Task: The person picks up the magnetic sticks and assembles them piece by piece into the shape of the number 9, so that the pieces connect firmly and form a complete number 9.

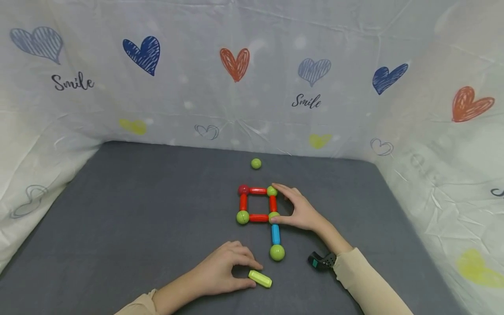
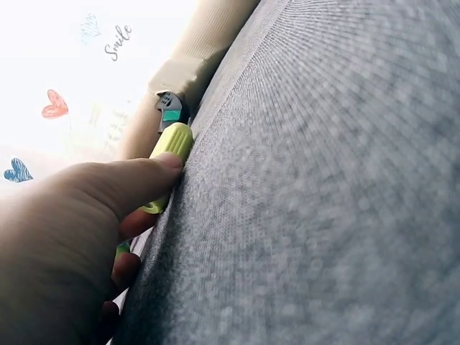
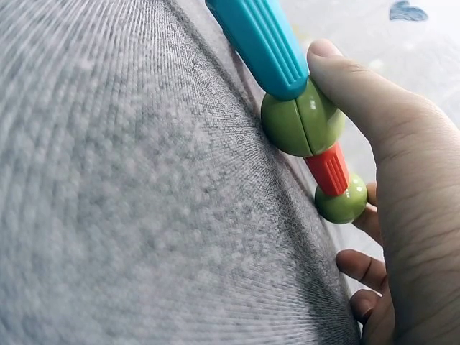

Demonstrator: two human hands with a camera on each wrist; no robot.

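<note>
A square of red magnetic sticks and balls (image 1: 258, 218) lies flat on the dark cloth, with a red ball (image 1: 244, 189) at one corner and green balls at the others. From its near right corner a blue stick (image 1: 276, 235) runs toward the viewer to another green ball (image 1: 277, 252). My right hand (image 1: 301, 212) holds the square's right side, thumb on the near corner ball (image 3: 303, 118) and a fingertip at the far corner ball (image 3: 341, 199). Close to the table, my left hand (image 1: 222, 269) pinches a yellow-green stick (image 1: 260, 278) between thumb and finger; the left wrist view shows the thumb on this stick (image 2: 175, 144).
A loose green ball (image 1: 256, 163) rests beyond the square, near the back edge of the table (image 1: 157, 197). A white curtain (image 1: 275, 26) printed with hearts encloses the back and sides. On the right wrist is a dark band (image 1: 320, 261).
</note>
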